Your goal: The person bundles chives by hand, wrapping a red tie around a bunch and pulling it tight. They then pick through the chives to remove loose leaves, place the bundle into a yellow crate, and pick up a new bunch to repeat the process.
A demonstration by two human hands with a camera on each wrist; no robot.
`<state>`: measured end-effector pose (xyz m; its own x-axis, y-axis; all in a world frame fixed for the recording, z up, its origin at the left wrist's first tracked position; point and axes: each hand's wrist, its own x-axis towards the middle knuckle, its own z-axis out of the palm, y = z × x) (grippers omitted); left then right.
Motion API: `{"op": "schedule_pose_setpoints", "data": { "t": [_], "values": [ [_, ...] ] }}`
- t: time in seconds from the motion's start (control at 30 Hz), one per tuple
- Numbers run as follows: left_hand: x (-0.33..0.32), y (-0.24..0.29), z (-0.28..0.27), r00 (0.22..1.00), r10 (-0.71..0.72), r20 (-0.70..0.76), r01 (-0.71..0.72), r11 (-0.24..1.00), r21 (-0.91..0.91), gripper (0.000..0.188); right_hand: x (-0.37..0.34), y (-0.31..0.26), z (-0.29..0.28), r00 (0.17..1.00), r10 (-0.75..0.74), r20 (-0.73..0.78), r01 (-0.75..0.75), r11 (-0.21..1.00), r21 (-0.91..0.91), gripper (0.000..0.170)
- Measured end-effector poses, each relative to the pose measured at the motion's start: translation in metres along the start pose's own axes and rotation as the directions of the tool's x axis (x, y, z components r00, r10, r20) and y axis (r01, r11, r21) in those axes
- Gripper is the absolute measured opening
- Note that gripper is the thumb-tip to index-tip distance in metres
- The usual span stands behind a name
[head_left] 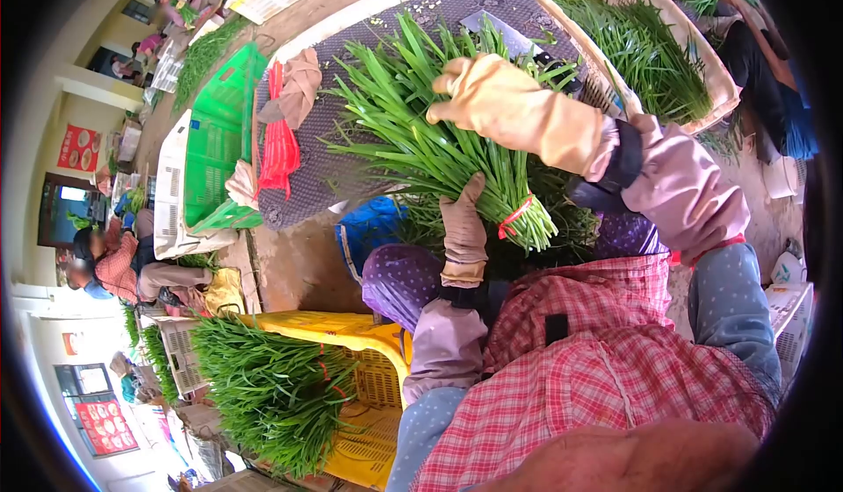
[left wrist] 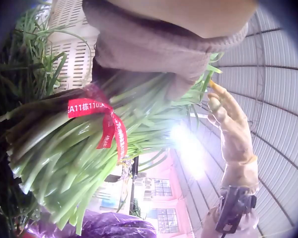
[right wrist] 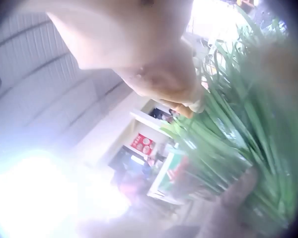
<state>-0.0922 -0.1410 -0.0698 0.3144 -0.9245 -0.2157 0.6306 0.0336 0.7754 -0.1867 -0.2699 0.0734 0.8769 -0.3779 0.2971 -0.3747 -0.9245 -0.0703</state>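
Observation:
A thick bunch of garlic chives [head_left: 421, 132] is bound near its pale stem ends by a red printed tape [head_left: 515, 217]. My gloved left hand [head_left: 465, 233] grips the stems just above the tape, thumb along the near side. In the left wrist view the cut ends [left wrist: 54, 183] fan out below that tape [left wrist: 107, 116]. Over the leaves, my right hand [head_left: 500, 106] wears a cream rubber glove, its fingers loosely bent and spread at the upper side of the bunch. In the right wrist view its fingertips [right wrist: 188, 106] come right beside the leaves [right wrist: 228, 129].
A cloth-covered board [head_left: 316, 163] lies ahead, bearing a knife blade [head_left: 500, 31] and red tapes [head_left: 278, 141]. A yellow crate [head_left: 369, 439] with tied chives [head_left: 272, 387] stands at left, a white crate [head_left: 729, 97] of loose chives at right. A green crate [head_left: 219, 106] is farther off.

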Motion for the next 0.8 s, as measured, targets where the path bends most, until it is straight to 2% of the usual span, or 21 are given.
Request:
{"op": "schedule_pose_setpoints", "data": {
  "t": [0.03,0.07,0.13,0.17,0.2,0.23,0.27,0.33,0.37,0.4,0.47,0.53,0.57,0.6,0.63,0.67,0.7,0.73,0.8],
  "values": [
    [0.000,0.000,-0.002,1.000,0.004,-0.003,-0.004,1.000,0.006,0.037,0.001,0.000,0.009,0.995,-0.090,-0.034,0.082,0.981,-0.176,0.032],
    [0.001,-0.002,-0.003,1.000,0.010,0.005,-0.010,1.000,0.020,0.037,0.003,0.004,0.022,0.992,-0.120,0.026,0.123,0.952,-0.281,0.028],
    [0.002,-0.001,-0.003,1.000,0.024,0.014,-0.024,0.999,0.030,0.036,0.012,0.011,0.030,0.988,-0.133,0.072,0.146,0.963,-0.226,0.014],
    [0.002,-0.001,-0.003,1.000,0.014,0.011,-0.014,0.999,0.032,0.036,0.007,0.018,0.029,0.987,-0.136,-0.091,0.141,0.988,0.056,0.008],
    [0.002,-0.001,-0.003,1.000,0.003,0.006,-0.003,1.000,0.031,0.036,0.005,0.022,0.026,0.966,-0.091,-0.241,0.170,0.927,0.334,0.003],
    [0.003,-0.002,-0.003,1.000,0.012,0.001,-0.012,1.000,0.023,0.035,0.014,0.021,0.018,0.948,0.010,-0.317,0.157,0.854,0.497,0.006],
    [0.002,-0.002,-0.003,1.000,0.012,-0.008,-0.012,1.000,0.016,0.035,0.011,0.020,0.008,0.951,0.086,-0.298,0.079,0.862,0.500,0.011],
    [0.002,0.000,-0.001,0.999,-0.010,-0.031,0.010,1.000,-0.016,0.028,0.014,0.008,0.000,0.913,-0.083,-0.398,0.196,0.947,0.253,0.022],
    [0.003,-0.002,-0.004,1.000,-0.011,-0.029,0.011,1.000,-0.016,0.028,0.014,-0.003,-0.001,0.929,-0.129,-0.347,0.166,0.983,0.078,0.024],
    [0.006,-0.006,-0.007,1.000,-0.005,-0.014,0.005,1.000,-0.013,0.028,0.016,-0.017,-0.004,0.944,-0.167,-0.285,0.143,0.984,-0.104,0.025],
    [0.007,-0.009,-0.009,1.000,0.003,-0.002,-0.003,1.000,-0.010,0.029,0.022,-0.022,0.014,0.973,-0.187,-0.136,0.160,0.968,-0.193,0.027],
    [0.006,-0.008,-0.010,0.999,-0.004,-0.040,0.006,0.998,0.057,0.029,0.032,-0.022,0.026,0.974,-0.145,0.173,0.199,0.914,-0.354,0.023],
    [0.006,-0.007,-0.011,0.999,-0.005,-0.038,0.007,0.998,0.062,0.029,0.030,-0.014,0.033,0.963,-0.264,0.056,0.270,0.928,-0.259,0.017],
    [0.005,-0.006,-0.009,0.999,0.023,-0.024,-0.022,0.998,0.051,0.028,0.033,-0.011,0.028,0.965,-0.258,0.055,0.263,0.929,-0.260,0.017],
    [0.005,-0.006,-0.006,0.999,0.048,-0.009,-0.048,0.998,0.035,0.027,0.035,-0.006,0.022,0.966,-0.244,-0.088,0.247,0.969,0.027,0.015],
    [0.004,-0.005,-0.006,0.999,0.038,-0.005,-0.038,0.999,0.030,0.027,0.036,0.000,0.016,0.959,-0.185,-0.216,0.247,0.917,0.312,0.014],
    [0.003,-0.002,-0.005,0.999,0.026,0.020,-0.026,0.999,0.027,0.032,0.035,0.007,0.008,0.944,0.044,-0.327,0.154,0.818,0.554,0.016],
    [0.002,-0.001,-0.004,0.999,0.016,0.048,-0.018,1.000,0.025,0.037,0.030,0.008,-0.012,0.915,0.217,-0.339,0.028,0.806,0.591,0.015],
    [0.006,-0.006,-0.006,1.000,-0.005,0.020,0.006,1.000,-0.018,0.038,0.005,0.013,-0.035,0.807,0.173,-0.564,0.022,0.947,0.321,0.012]
  ]
}}
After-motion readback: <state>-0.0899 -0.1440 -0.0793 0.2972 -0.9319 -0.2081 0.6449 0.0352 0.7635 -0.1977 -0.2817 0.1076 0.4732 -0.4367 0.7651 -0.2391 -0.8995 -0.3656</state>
